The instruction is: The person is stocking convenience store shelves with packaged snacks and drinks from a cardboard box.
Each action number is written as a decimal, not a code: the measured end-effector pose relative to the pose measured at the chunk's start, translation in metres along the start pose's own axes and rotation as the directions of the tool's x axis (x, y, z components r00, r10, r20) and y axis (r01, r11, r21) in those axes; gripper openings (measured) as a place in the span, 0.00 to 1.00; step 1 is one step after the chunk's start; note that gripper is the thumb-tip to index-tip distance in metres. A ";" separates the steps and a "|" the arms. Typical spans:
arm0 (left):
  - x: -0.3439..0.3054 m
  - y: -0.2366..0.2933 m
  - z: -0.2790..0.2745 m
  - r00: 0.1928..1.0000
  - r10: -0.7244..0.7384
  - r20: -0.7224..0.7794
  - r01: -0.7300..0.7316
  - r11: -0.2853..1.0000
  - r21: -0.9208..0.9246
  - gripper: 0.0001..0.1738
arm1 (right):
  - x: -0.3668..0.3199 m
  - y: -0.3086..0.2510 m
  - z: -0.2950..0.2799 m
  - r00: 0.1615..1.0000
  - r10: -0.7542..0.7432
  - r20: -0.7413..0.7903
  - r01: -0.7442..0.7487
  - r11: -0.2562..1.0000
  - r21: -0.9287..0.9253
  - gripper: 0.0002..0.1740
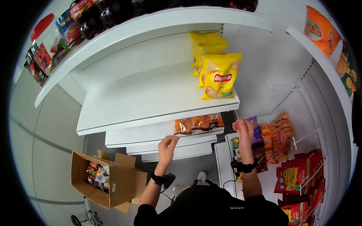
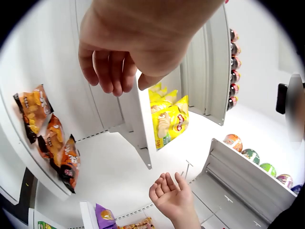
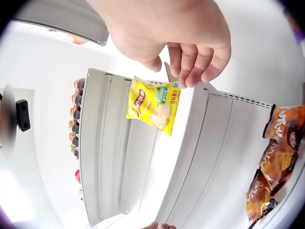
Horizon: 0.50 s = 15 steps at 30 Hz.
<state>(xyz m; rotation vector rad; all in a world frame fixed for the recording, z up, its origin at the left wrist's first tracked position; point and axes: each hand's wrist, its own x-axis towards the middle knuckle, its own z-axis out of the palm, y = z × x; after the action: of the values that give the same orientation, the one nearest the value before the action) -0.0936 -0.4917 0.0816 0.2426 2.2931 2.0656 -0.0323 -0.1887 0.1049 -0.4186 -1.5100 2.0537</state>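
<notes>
Both hands are free of any object. In the head view my left hand (image 1: 167,148) hovers before the lower shelf with its fingers loosely bent; the left wrist view shows the same hand (image 2: 133,43) from close by. My right hand (image 1: 245,135) is raised off the right end of the shelves, palm turned inward and fingers relaxed. Yellow Lay's chip bags (image 1: 221,77) stand in a row at the right end of the upper white shelf (image 1: 151,88). Below them, several orange snack bags (image 1: 200,122) sit on the lower shelf, between the two hands.
At the lower left, an open cardboard box (image 1: 122,180) holds assorted snack packets (image 1: 98,175). On the right are a purple bag (image 1: 256,132), orange packs (image 1: 279,137) and red bags (image 1: 298,175). Dark bottles (image 1: 113,13) line the top shelf, and an orange noodle cup (image 1: 320,32) stands at upper right.
</notes>
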 end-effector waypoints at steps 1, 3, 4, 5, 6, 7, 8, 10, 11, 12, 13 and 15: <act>-0.006 -0.008 -0.008 1.000 -0.013 -0.016 0.013 1.000 0.003 0.09 | -0.004 0.005 0.002 0.999 0.038 0.001 -0.038 0.999 0.016 0.14; -0.022 -0.025 -0.027 0.997 -0.046 -0.060 0.047 0.999 0.010 0.08 | -0.014 0.014 0.009 0.995 0.103 0.009 -0.103 0.994 0.023 0.13; -0.030 -0.022 -0.036 0.994 -0.076 -0.078 0.077 0.997 0.008 0.09 | -0.019 0.023 0.011 0.991 0.133 0.021 -0.134 0.991 0.028 0.13; -0.040 -0.027 -0.047 0.989 -0.089 -0.116 0.091 0.996 0.009 0.09 | -0.023 0.032 0.013 0.986 0.164 0.035 -0.166 0.986 0.033 0.13; -0.050 -0.033 -0.058 0.983 -0.100 -0.156 0.103 0.995 0.011 0.09 | -0.028 0.041 0.015 0.980 0.195 0.034 -0.195 0.981 0.016 0.12; -0.059 -0.037 -0.070 0.975 -0.107 -0.194 0.112 0.994 0.014 0.10 | -0.035 0.047 0.019 0.974 0.223 0.033 -0.223 0.975 -0.002 0.12; -0.071 -0.039 -0.084 0.964 -0.153 -0.216 0.166 0.985 0.041 0.11 | -0.044 0.052 0.023 0.968 0.249 0.030 -0.248 0.968 -0.020 0.12; -0.097 -0.051 -0.111 0.945 -0.127 -0.303 0.134 0.991 0.003 0.11 | -0.061 0.066 0.027 0.955 0.295 0.032 -0.295 0.955 -0.028 0.11; -0.111 -0.055 -0.124 0.930 -0.113 -0.349 0.115 0.993 -0.015 0.11 | -0.070 0.071 0.031 0.950 0.311 0.034 -0.309 0.950 -0.043 0.11; -0.126 -0.058 -0.140 0.915 -0.157 -0.373 0.162 0.987 -0.019 0.11 | -0.080 0.075 0.035 0.945 0.326 0.036 -0.324 0.944 -0.057 0.11; -0.142 -0.060 -0.153 0.897 -0.159 -0.412 0.153 0.987 -0.048 0.11 | -0.090 0.079 0.041 0.939 0.343 0.038 -0.339 0.938 -0.073 0.11; -0.176 -0.063 -0.178 0.859 -0.167 -0.484 0.134 0.986 -0.101 0.11 | -0.111 0.088 0.054 0.930 0.358 0.084 -0.352 0.933 -0.073 0.11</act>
<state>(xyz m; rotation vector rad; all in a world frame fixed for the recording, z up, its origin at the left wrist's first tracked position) 0.0495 -0.6991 0.0264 -0.5157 2.3846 2.3170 0.0054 -0.3163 0.0313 -0.6671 -1.6496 2.3392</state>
